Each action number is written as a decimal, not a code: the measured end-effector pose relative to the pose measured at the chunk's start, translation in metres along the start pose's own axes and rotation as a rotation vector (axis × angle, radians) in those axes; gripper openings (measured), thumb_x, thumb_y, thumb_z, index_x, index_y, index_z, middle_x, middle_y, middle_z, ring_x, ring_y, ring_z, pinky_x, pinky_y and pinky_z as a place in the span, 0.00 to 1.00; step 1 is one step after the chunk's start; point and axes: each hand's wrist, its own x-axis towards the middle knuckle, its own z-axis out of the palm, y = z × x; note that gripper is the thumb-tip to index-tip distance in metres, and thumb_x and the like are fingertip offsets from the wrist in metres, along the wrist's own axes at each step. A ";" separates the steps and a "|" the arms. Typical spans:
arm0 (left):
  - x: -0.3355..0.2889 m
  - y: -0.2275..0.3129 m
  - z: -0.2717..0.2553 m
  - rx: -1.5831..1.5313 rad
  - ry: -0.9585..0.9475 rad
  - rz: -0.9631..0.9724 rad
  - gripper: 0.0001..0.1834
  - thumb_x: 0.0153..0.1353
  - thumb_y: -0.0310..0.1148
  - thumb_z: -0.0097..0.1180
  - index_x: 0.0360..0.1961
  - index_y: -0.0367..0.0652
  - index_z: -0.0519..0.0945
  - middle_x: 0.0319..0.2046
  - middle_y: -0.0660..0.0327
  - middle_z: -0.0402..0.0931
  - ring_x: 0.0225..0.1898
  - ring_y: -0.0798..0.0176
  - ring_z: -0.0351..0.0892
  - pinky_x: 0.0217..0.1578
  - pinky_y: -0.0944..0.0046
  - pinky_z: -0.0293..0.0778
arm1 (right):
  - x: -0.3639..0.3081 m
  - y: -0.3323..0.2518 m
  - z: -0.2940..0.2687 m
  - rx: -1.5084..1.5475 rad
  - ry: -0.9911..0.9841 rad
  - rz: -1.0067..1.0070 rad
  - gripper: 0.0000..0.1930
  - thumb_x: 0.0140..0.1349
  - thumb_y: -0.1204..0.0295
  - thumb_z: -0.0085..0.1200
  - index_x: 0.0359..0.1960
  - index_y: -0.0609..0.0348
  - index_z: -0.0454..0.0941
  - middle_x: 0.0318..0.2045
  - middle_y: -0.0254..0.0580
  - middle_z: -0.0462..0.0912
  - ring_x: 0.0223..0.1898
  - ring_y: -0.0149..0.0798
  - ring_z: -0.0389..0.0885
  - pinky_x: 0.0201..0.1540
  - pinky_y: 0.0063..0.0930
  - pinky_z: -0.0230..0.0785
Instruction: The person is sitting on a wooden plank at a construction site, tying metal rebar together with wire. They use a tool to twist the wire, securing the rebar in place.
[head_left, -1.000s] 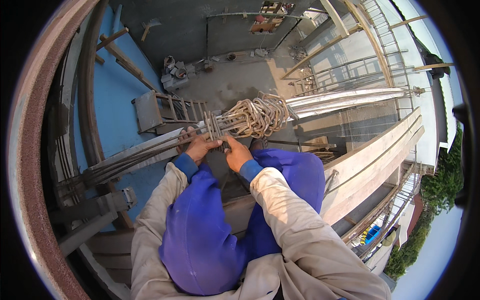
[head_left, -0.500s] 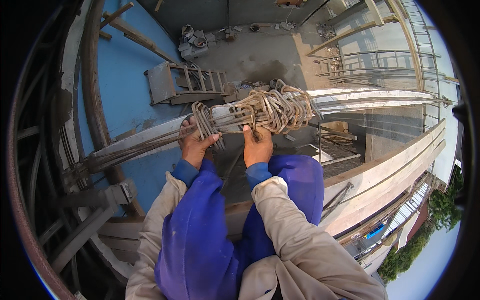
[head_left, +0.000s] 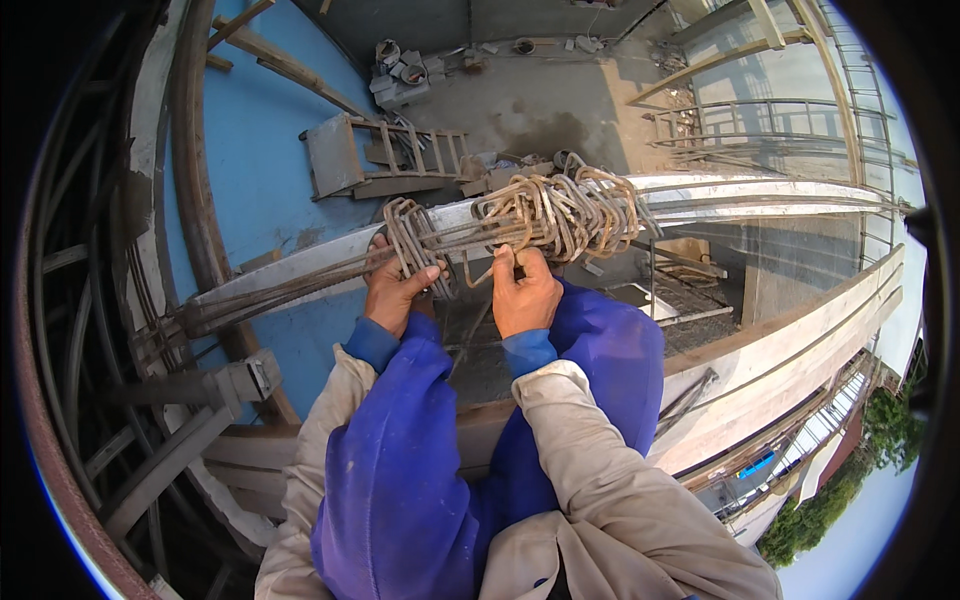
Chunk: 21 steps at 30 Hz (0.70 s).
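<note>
My left hand (head_left: 391,290) is closed around a small bunch of bent steel stirrups (head_left: 408,240), thumb in front and fingers behind. The stirrups are threaded on long thin steel bars (head_left: 290,285) that run from left to right across the view. My right hand (head_left: 527,295) pinches one rusty stirrup (head_left: 477,277), whose bent corner hangs below the bars between my hands. Just beyond that hand lies a thick, tangled pile of stirrups (head_left: 560,215) around the same bars. Some of my fingertips are hidden behind the steel.
A pale beam (head_left: 690,188) runs along the steel bars. Wooden boards (head_left: 790,345) stand at the right, and a timber post (head_left: 193,180) rises at the left. Far below, a wooden ladder (head_left: 420,150) and rubble (head_left: 405,80) lie on the concrete floor (head_left: 490,95).
The gap between my hands has widened slightly. A stirrup corner now hangs down by my right hand, drawn out from the pile. My left hand keeps its grip.
</note>
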 end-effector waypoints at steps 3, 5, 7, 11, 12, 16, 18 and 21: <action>0.003 0.000 0.001 0.088 -0.057 0.004 0.16 0.68 0.29 0.69 0.55 0.34 0.84 0.48 0.59 0.88 0.51 0.62 0.85 0.58 0.61 0.77 | 0.015 -0.013 0.003 -0.063 -0.171 -0.165 0.15 0.69 0.65 0.64 0.32 0.63 0.74 0.21 0.56 0.80 0.25 0.62 0.82 0.31 0.50 0.72; 0.005 0.000 0.003 0.091 -0.077 -0.005 0.17 0.68 0.29 0.68 0.56 0.34 0.84 0.49 0.59 0.87 0.52 0.64 0.84 0.58 0.63 0.75 | 0.027 -0.020 0.010 -0.119 -0.274 -0.345 0.15 0.68 0.65 0.64 0.32 0.62 0.74 0.22 0.56 0.80 0.27 0.64 0.82 0.32 0.52 0.72; 0.007 -0.001 0.005 0.040 -0.061 -0.028 0.19 0.68 0.29 0.68 0.57 0.34 0.83 0.50 0.60 0.87 0.53 0.65 0.83 0.58 0.63 0.75 | 0.032 -0.024 0.014 -0.095 -0.280 -0.367 0.14 0.69 0.62 0.65 0.39 0.62 0.79 0.31 0.56 0.84 0.34 0.64 0.85 0.37 0.51 0.75; 0.010 -0.006 0.003 0.035 -0.095 0.026 0.21 0.70 0.31 0.66 0.61 0.36 0.80 0.52 0.60 0.85 0.54 0.65 0.82 0.58 0.64 0.74 | 0.002 -0.011 0.001 0.091 -0.091 -0.086 0.13 0.71 0.64 0.65 0.46 0.61 0.81 0.39 0.48 0.86 0.39 0.48 0.85 0.44 0.37 0.77; 0.011 -0.007 0.001 0.082 -0.084 0.024 0.21 0.71 0.31 0.66 0.62 0.36 0.80 0.53 0.60 0.85 0.54 0.65 0.82 0.58 0.64 0.74 | -0.006 -0.004 -0.002 0.177 0.033 0.045 0.13 0.71 0.64 0.65 0.47 0.61 0.81 0.39 0.46 0.85 0.38 0.44 0.84 0.43 0.36 0.77; 0.012 -0.004 -0.002 0.482 -0.051 0.123 0.23 0.72 0.36 0.65 0.63 0.36 0.79 0.53 0.60 0.84 0.54 0.64 0.81 0.58 0.64 0.73 | -0.006 0.024 0.003 0.282 0.248 0.307 0.17 0.72 0.63 0.65 0.50 0.64 0.77 0.39 0.43 0.85 0.37 0.35 0.82 0.40 0.34 0.77; 0.008 0.012 0.001 0.660 0.016 0.187 0.23 0.71 0.37 0.65 0.62 0.36 0.79 0.52 0.57 0.85 0.54 0.60 0.83 0.57 0.62 0.75 | -0.004 0.030 0.007 0.406 0.301 0.445 0.17 0.71 0.65 0.65 0.51 0.64 0.76 0.40 0.42 0.84 0.37 0.33 0.81 0.39 0.31 0.77; -0.013 0.053 0.011 1.121 0.062 0.045 0.24 0.69 0.35 0.65 0.63 0.38 0.79 0.52 0.50 0.86 0.53 0.51 0.85 0.55 0.58 0.78 | -0.002 0.030 0.007 0.517 0.429 0.489 0.16 0.72 0.69 0.64 0.53 0.65 0.75 0.43 0.41 0.84 0.38 0.32 0.81 0.38 0.28 0.78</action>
